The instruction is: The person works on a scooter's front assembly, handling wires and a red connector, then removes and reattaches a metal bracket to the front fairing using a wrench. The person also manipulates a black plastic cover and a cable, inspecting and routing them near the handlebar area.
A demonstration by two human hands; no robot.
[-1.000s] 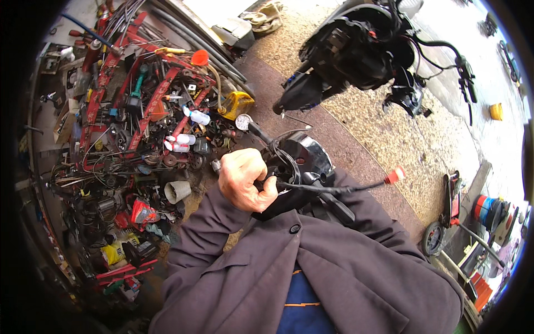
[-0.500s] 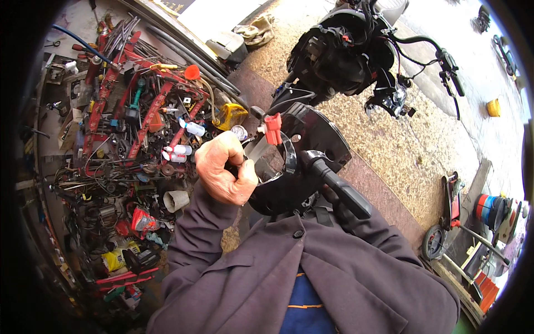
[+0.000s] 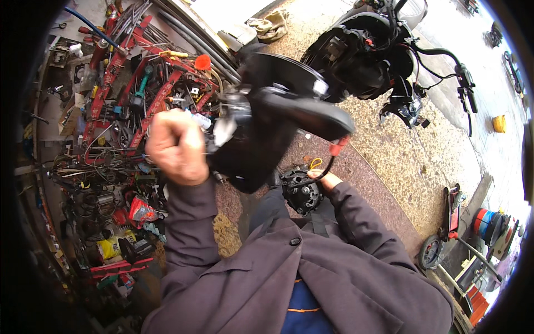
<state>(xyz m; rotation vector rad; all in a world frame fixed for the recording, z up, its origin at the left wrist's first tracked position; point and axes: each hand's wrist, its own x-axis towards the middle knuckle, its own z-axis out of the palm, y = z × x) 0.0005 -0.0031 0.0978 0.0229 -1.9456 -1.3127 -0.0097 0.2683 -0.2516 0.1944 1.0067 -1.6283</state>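
Observation:
My left hand [image 3: 177,147] is closed in a fist at the edge of a glossy black shell [image 3: 253,147], which hangs tilted in front of me. The shell is blurred by motion. A black arm-like piece [image 3: 311,114] sticks out from it to the right. A red connector [image 3: 338,147] on a black cable dangles at that end. Below, over my lap, my right hand [image 3: 326,181] is closed on the rim of a round black part [image 3: 303,196] with bolts on its face; its fingers are partly hidden. A yellow wire loop [image 3: 316,163] pokes out beside it.
A partly stripped black motorbike front [image 3: 364,61] stands ahead, with its handlebar [image 3: 439,53] to the right. Tools and red metal racks [image 3: 105,94] crowd the left side, with an orange funnel [image 3: 202,62]. A wheeled red and black frame [image 3: 445,222] lies at the right.
My left hand has moved left, and the black shell has swung up and turned away from my lap. The round black part and my right hand have come into sight.

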